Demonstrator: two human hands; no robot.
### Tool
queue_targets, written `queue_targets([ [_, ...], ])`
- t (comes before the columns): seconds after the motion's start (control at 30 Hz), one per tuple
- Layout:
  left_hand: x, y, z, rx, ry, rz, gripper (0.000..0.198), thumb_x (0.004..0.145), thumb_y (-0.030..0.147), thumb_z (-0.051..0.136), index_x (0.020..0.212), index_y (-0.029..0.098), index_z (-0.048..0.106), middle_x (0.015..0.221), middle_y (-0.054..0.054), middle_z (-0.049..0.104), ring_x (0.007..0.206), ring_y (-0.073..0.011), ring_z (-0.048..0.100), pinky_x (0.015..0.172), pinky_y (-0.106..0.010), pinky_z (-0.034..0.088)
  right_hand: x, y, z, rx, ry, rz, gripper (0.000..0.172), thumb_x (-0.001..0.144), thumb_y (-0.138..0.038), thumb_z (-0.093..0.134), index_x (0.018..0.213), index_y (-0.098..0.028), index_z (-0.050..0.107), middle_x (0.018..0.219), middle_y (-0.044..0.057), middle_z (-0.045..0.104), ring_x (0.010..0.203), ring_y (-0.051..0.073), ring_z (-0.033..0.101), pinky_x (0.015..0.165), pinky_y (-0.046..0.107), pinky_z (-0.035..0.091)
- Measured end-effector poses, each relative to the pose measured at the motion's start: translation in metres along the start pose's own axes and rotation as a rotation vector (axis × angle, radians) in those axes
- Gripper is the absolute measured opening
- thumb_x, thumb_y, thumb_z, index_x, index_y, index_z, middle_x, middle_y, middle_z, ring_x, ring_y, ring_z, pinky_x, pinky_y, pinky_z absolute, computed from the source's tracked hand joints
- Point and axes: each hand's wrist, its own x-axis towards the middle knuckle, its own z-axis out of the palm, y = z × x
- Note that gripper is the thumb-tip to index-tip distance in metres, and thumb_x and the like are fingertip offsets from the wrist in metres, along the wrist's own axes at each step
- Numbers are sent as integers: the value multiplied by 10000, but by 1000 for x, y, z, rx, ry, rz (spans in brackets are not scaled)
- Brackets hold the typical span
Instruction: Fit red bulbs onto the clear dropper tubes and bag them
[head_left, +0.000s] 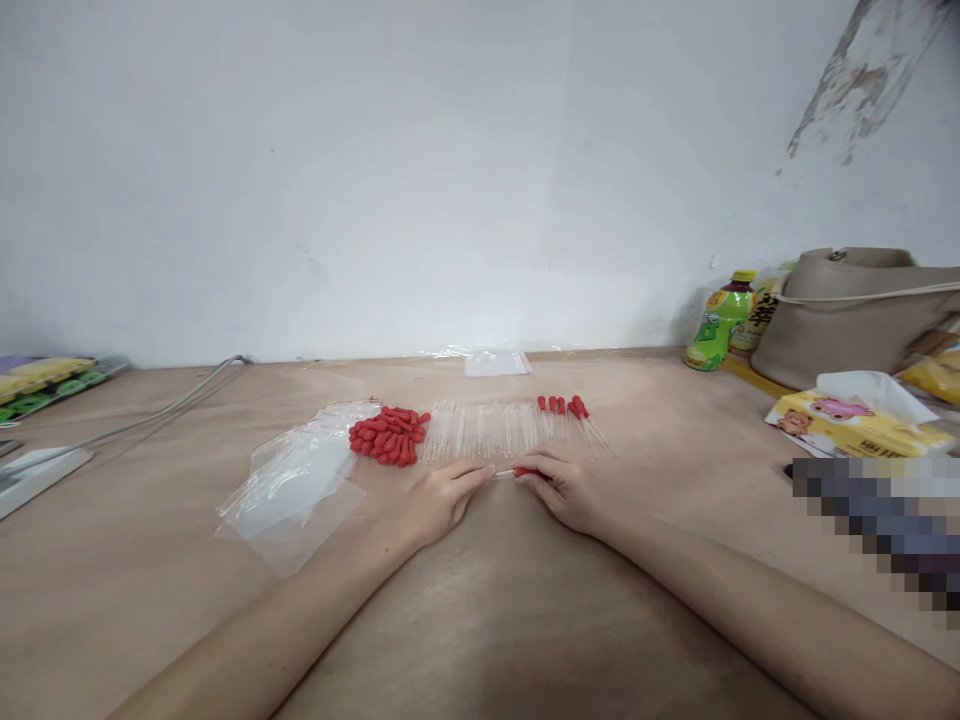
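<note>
Low over the table, my left hand [448, 492] pinches a clear glass dropper tube [504, 475]. Its other end meets a red rubber bulb [520, 472], which my right hand [562, 485] grips, covering most of it. Just beyond my hands lies a row of clear dropper tubes [480, 430]. A heap of red rubber bulbs [386, 437] sits at the row's left end. At the right end, several droppers with red bulbs [553, 405] lie side by side, and a few more [579, 408] rest at a slant.
Clear plastic bags [300, 480] are spread on the left, with another bag [496, 364] by the wall. A grey cable [180, 402] runs to a white power strip [45, 475]. On the right stand a green bottle [720, 322], a beige bag [832, 320] and a tissue pack [847, 425].
</note>
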Motion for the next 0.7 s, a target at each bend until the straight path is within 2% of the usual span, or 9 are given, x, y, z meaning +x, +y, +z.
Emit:
queue_targets([
  [0.27, 0, -1, -1, 37, -40, 40, 337, 812, 41, 359, 1064, 149, 555, 881, -72, 628, 770, -146, 590, 655, -253, 505, 0, -3, -3, -88, -46, -109, 199, 856, -183, 424, 988, -192, 572, 838, 54, 595, 751, 128, 546, 666, 253, 469],
  [0.5, -1, 0, -1, 153, -81, 94, 323, 818, 47, 362, 1057, 150, 554, 870, -71, 632, 762, -162, 586, 668, -280, 502, -3, 0, -4, -294, -85, -215, 212, 863, -193, 391, 937, -183, 589, 763, 69, 595, 686, 148, 540, 614, 270, 458],
  [0.6, -2, 0, 0, 185, -52, 97, 319, 820, 48, 371, 1072, 144, 541, 892, -80, 624, 791, -170, 584, 690, -292, 499, -2, -3, -3, -276, -55, -168, 209, 864, -212, 400, 951, -193, 589, 775, 67, 595, 701, 148, 547, 626, 270, 461],
  [0.7, -2, -1, 2, 132, 57, 24, 316, 824, 60, 382, 1088, 153, 529, 945, -83, 611, 837, -166, 576, 719, -287, 493, 1, -6, -4, -182, -4, -77, 196, 860, -214, 422, 981, -197, 576, 830, 62, 599, 740, 139, 554, 659, 261, 469],
])
